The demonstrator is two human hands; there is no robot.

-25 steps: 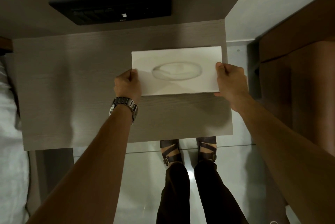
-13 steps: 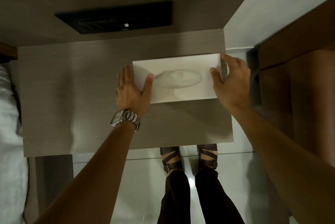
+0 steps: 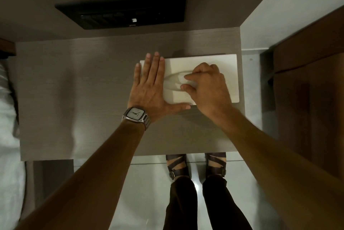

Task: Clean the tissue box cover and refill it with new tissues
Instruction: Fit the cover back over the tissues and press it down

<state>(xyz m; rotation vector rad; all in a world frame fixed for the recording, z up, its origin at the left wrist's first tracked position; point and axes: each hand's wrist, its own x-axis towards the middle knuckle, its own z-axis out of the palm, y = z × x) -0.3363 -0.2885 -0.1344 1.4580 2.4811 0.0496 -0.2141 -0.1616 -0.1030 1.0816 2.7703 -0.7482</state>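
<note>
A white rectangular tissue box cover [image 3: 226, 73] lies flat on the right part of the grey wooden nightstand top [image 3: 78, 88]. Its oval slot [image 3: 173, 81] shows a bit of white tissue. My left hand [image 3: 150, 86] rests flat on the cover's left end, fingers spread, thumb along the near edge. My right hand [image 3: 206, 84] lies over the middle of the cover, its fingertips curled at the slot and touching the tissue there. I cannot tell whether it pinches the tissue.
A black switch panel [image 3: 122, 10] is set in the wall behind the nightstand. White bedding [image 3: 7, 110] lies at the left. A brown wooden cabinet [image 3: 307, 90] stands at the right. My sandalled feet [image 3: 195, 166] stand on the glossy floor below the near edge.
Both hands let go of the cover's ends after setting it down. The left hand now lies flat on its left end; the right hand moved inward onto the slot.
</note>
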